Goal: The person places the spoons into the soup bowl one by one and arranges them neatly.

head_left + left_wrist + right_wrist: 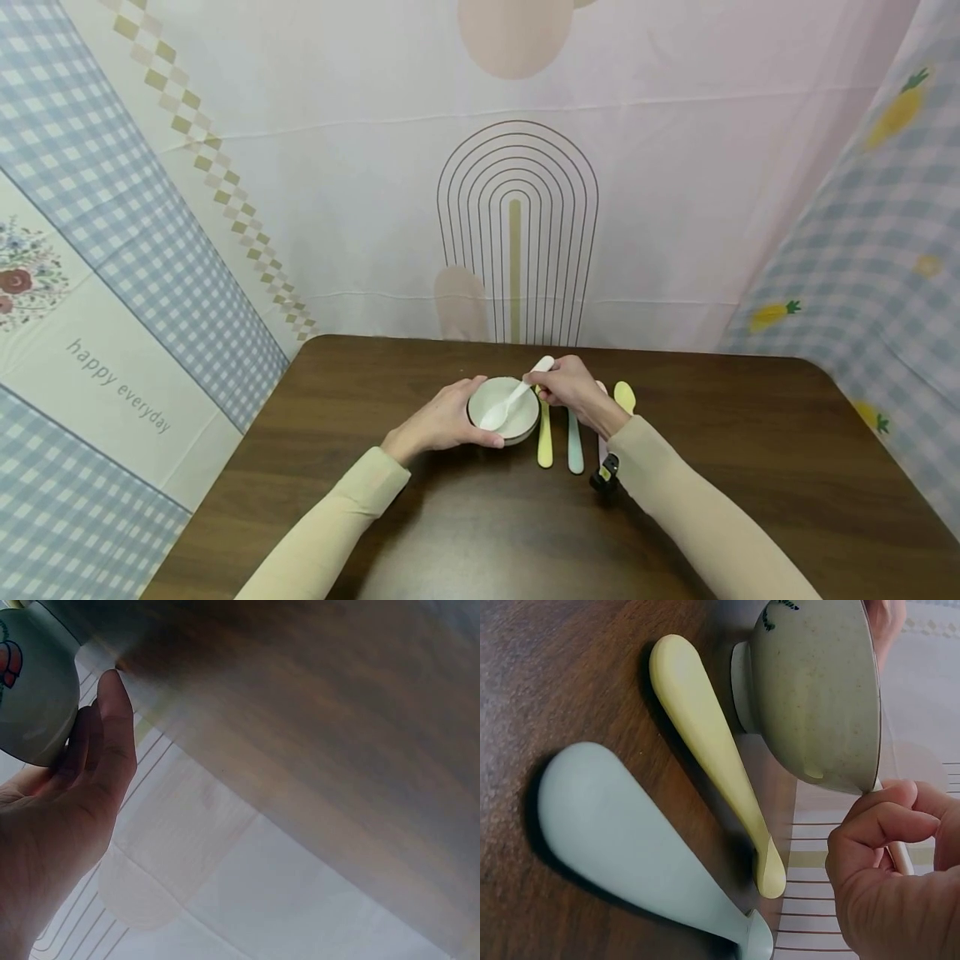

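A small bowl [489, 395], pale inside, stands near the far edge of the table. My left hand [448, 417] grips its left side, thumb at the near rim and fingers round the far side. In the left wrist view, the bowl's wall [41, 697] carries a red and blue pattern. My right hand [567, 385] pinches the handle of a white spoon [517, 394], whose head lies inside the bowl. The right wrist view shows the spoon's handle [901, 859] between the fingers, close to the rim.
Right of the bowl lie a yellow spoon [545, 446], a light blue spoon [575, 448] and a pinkish one [602, 448], partly hidden by my right arm. Another yellow spoon [624, 395] shows beyond the wrist. A patterned cloth [375, 208] hangs behind the brown table [450, 533].
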Tool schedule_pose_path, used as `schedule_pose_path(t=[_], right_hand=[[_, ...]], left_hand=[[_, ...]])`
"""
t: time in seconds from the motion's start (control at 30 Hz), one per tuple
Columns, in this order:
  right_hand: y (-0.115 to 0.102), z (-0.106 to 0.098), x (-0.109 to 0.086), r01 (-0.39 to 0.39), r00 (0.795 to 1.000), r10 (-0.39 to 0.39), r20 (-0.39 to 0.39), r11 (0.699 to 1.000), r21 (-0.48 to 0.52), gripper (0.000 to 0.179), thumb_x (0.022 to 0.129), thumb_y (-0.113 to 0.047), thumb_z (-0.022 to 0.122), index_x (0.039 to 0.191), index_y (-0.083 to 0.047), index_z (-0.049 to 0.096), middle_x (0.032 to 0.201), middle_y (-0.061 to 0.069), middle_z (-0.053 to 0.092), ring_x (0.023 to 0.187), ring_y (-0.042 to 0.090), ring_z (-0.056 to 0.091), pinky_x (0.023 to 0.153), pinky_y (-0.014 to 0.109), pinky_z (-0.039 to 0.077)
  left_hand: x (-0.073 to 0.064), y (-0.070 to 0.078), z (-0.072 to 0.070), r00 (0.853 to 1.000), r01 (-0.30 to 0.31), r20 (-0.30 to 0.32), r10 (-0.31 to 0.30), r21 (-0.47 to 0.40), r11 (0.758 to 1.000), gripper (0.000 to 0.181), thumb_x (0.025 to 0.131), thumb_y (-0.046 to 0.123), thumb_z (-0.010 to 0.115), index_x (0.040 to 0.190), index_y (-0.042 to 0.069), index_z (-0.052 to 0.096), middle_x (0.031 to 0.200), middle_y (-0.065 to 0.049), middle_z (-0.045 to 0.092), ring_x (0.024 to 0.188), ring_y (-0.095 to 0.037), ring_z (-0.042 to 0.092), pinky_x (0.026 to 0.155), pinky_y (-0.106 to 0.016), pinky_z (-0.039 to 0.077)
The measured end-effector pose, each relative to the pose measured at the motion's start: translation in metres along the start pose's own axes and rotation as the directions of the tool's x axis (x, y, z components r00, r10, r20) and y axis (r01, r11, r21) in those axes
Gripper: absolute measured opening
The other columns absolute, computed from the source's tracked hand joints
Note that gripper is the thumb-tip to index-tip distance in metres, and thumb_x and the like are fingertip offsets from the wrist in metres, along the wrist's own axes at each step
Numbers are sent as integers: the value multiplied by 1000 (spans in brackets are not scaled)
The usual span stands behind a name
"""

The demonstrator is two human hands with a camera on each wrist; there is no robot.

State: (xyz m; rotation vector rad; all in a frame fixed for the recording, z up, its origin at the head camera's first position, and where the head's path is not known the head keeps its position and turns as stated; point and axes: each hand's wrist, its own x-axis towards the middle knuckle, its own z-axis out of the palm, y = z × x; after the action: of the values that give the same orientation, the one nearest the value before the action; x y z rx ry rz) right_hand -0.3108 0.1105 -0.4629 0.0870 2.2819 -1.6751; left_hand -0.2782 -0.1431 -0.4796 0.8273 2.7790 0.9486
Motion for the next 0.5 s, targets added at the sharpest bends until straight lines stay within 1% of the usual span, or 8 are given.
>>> schedule_pose_path(t=[0.17,0.37,0.5], right_hand=[[0,1,4,-7,1000,7,21,1000,7,22,99,-17,77,99,5,73,60,-5,59,56,2,52,55,16,44],[-3,0,6,1,998,-2,69,1000,12,22,99,-17,77,85,-3,68,58,-5,56,54,3,46,53,18,36],[-3,-1,8,1,996,-2,87,1000,8,25,99,-18,78,82,-6,65,57,-5,54,54,3,44,52,18,35]], left_hand=[[-1,0,0,1000,9,3,-9,-2,1000,91,74,53,97,146,14,58,124,-5,71,110,-18,64,95,-37,53],[-1,1,0,1000,13,1,-13,-1,1000,91,74,53,97,146,14,58,125,-6,71,111,-19,64,96,-38,53],[-1,1,0,1000,22,6,-22,-3,1000,93,74,54,97,148,14,57,128,-6,70,113,-20,65,98,-38,53]])
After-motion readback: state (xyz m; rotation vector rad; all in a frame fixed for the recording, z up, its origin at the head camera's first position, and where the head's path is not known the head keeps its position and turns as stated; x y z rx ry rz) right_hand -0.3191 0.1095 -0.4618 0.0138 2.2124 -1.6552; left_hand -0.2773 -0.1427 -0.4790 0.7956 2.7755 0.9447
